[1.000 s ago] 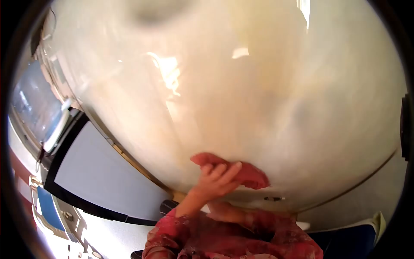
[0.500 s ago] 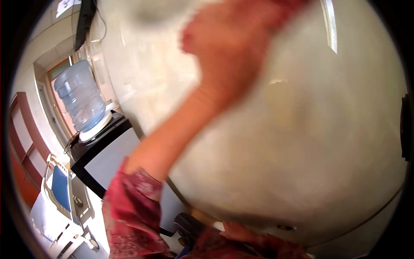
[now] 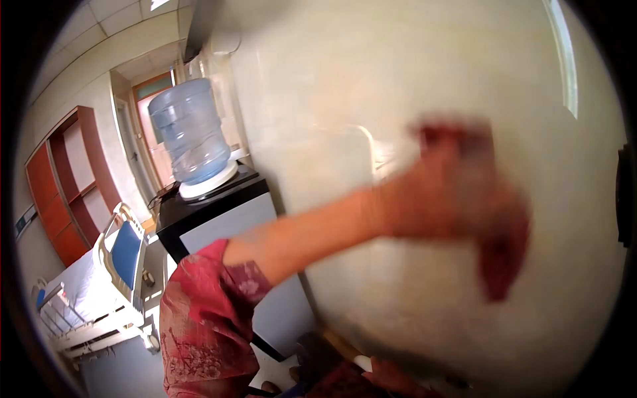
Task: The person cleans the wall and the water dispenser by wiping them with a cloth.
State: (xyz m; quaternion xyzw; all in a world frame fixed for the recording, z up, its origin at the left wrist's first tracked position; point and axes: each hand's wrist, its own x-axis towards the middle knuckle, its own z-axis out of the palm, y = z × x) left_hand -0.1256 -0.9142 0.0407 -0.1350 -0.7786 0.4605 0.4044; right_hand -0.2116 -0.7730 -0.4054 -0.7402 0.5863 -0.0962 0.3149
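My left hand (image 3: 458,192) is raised at the end of a red patterned sleeve, in front of the pale, glossy wall (image 3: 398,285). It is closed around a red cloth (image 3: 507,259) whose ends stick out above and below the fingers. Motion smears both hand and cloth, and I cannot tell whether the cloth touches the wall. Low at the bottom edge, my right hand (image 3: 391,378) is partly in view. Its fingers seem closed at a small white object (image 3: 363,363) that I cannot identify.
Left of the wall, a water dispenser (image 3: 245,219) carries a large blue bottle (image 3: 192,132). Farther left are a wheeled bed (image 3: 93,285) and a reddish-brown cabinet (image 3: 66,186). A dark object (image 3: 315,348) lies near the wall's foot. Dark wall-mounted equipment (image 3: 206,26) hangs above.
My left hand has swept right and downward across the wall with the red cloth. The view has turned left, showing more of the bed and cabinet. My right hand sits lower in view.
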